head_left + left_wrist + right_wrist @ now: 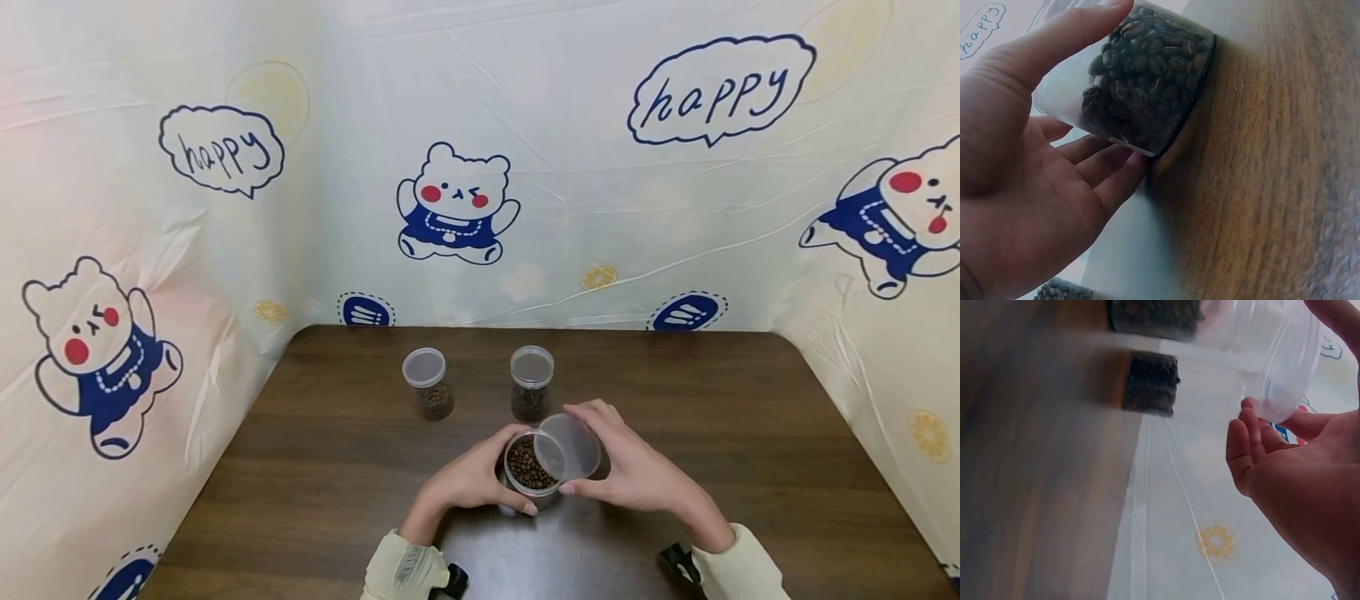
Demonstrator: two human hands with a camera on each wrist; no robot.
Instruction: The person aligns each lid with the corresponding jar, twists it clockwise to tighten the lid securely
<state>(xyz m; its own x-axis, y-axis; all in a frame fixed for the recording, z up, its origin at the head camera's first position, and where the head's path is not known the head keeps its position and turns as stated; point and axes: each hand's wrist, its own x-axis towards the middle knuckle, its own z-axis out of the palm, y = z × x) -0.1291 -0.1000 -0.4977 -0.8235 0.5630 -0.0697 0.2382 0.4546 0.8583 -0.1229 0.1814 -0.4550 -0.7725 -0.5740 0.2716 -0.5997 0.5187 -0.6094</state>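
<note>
A clear jar [528,467] of brown coffee beans stands on the table, its mouth partly uncovered. My left hand [474,475] grips it from the left, thumb in front and fingers behind; in the left wrist view the beans [1150,75] show through its wall. My right hand [637,467] holds a translucent round lid [573,446] by its edge, between thumb and fingers. This lid is tilted and overlaps the right part of the jar's mouth in the head view. From the right wrist view, the lid [1291,369] is close to the rim; whether they touch I cannot tell.
Behind the hands stand two lidded jars: one with brown beans [432,398] at the left, one with darker contents [530,402] just behind the gripped jar. The dark wooden table [315,467] ends at a printed cloth [570,208] hung at the back and sides.
</note>
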